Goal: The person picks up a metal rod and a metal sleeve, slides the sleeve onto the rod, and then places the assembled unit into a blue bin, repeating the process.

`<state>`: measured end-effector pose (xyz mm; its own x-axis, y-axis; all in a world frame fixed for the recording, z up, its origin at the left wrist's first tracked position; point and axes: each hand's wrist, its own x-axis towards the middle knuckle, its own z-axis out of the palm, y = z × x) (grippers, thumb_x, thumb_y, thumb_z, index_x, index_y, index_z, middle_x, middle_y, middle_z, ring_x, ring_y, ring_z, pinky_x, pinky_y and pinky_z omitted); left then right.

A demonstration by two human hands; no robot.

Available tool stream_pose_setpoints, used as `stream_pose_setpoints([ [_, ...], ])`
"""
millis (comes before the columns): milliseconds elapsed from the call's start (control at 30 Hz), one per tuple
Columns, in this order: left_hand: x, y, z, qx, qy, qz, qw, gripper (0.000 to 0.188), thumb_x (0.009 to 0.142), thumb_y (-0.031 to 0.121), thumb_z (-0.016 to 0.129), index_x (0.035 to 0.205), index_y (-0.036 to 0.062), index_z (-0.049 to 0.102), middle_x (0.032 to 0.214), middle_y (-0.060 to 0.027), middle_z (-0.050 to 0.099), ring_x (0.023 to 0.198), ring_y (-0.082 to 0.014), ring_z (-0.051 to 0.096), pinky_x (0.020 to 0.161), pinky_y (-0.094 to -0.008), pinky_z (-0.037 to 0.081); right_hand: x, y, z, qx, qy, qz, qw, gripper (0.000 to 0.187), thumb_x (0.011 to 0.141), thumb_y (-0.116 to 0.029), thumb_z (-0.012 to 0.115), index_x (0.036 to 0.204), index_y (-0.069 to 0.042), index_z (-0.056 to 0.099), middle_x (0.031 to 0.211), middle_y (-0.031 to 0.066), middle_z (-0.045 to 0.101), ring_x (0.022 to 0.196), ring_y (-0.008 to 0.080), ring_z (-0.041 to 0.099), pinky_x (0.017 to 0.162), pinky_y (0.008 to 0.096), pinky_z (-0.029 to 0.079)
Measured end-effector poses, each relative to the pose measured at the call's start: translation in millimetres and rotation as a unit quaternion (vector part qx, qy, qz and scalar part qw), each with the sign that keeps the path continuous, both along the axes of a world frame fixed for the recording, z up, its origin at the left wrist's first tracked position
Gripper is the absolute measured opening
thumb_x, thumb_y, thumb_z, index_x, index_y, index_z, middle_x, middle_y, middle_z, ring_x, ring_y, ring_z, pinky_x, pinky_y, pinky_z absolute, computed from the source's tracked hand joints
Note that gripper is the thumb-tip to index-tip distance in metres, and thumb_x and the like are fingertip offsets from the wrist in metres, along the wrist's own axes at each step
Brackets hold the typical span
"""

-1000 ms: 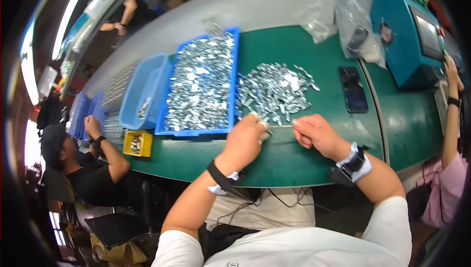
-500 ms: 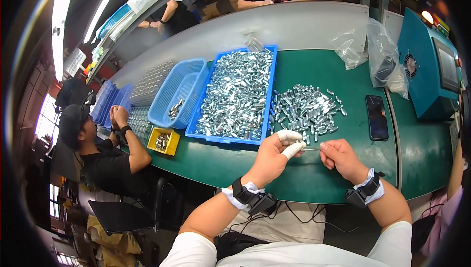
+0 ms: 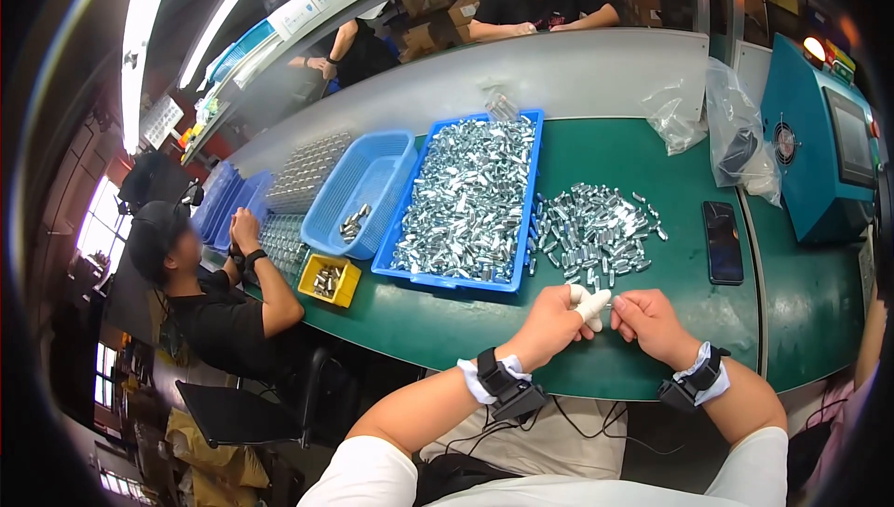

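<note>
On the green table [image 3: 689, 167], the blue tray [image 3: 466, 284] heaped with silvery metal parts [image 3: 466, 195] lies left of a loose pile [image 3: 596, 229] of similar pieces, whose near edge sits just beyond your fingertips, the left ones nearer. Your left hand [image 3: 563, 321], white-covered thumb and fingers drawn in, hides its contact: cannot tell whether it pinches anything. Your right hand [image 3: 652, 323], thumb pressed to curled forefinger, appears to pinch a thin metal rod [image 3: 610, 305], located between both hands, long axis seemingly crosswise, mostly hidden.
</note>
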<state>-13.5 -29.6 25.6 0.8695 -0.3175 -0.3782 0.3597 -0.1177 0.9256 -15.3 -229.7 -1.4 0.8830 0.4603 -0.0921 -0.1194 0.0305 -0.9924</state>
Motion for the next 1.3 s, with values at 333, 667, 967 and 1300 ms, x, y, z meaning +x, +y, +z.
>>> stream_pose_setpoints([
  [333, -6, -12, -5, 0.079, -0.296, 0.007, 0.952, 0.016, 0.088, 0.011, 0.072, 0.080, 0.0021, 0.061, 0.069, -0.0016, 0.059, 0.061, -0.0067, 0.053, 0.052, -0.0254, 0.040, 6, -10, 6, 0.143, 0.126, 0.042, 0.981, 0.040, 0.102, -0.022, 0.048, 0.067, -0.003, 0.053, 0.049, -0.0045, 0.034, 0.046, 0.0076, 0.031, 0.046, 0.0241, 0.029],
  [667, -7, -2, 0, 0.125, -0.428, -0.010, 0.895, 0.011, 0.085, 0.007, 0.073, 0.089, -0.0002, 0.065, 0.071, -0.0073, 0.063, 0.059, -0.0141, 0.057, 0.054, -0.0285, 0.045, 6, -7, 3, 0.154, 0.144, 0.053, 0.976, 0.039, 0.102, -0.022, 0.048, 0.067, -0.003, 0.053, 0.050, -0.0038, 0.035, 0.046, 0.0085, 0.032, 0.046, 0.0249, 0.030],
  [967, -8, -4, 1, 0.058, -0.358, 0.008, 0.932, 0.012, 0.083, 0.004, 0.073, 0.092, -0.0002, 0.066, 0.079, -0.0111, 0.067, 0.064, -0.0185, 0.063, 0.058, -0.0274, 0.048, 3, -4, 5, 0.134, 0.095, 0.035, 0.986, 0.039, 0.102, -0.022, 0.047, 0.069, -0.003, 0.054, 0.051, -0.0033, 0.036, 0.047, 0.0086, 0.033, 0.047, 0.0247, 0.032],
  [1300, -2, -3, 13, 0.096, -0.477, -0.051, 0.872, 0.017, 0.082, 0.000, 0.071, 0.097, 0.0035, 0.067, 0.081, -0.0126, 0.066, 0.072, -0.0281, 0.066, 0.061, -0.0340, 0.051, 5, -10, 1, 0.181, 0.155, 0.046, 0.970, 0.039, 0.102, -0.021, 0.045, 0.067, -0.004, 0.051, 0.050, -0.0026, 0.036, 0.047, 0.0104, 0.034, 0.047, 0.0258, 0.030],
])
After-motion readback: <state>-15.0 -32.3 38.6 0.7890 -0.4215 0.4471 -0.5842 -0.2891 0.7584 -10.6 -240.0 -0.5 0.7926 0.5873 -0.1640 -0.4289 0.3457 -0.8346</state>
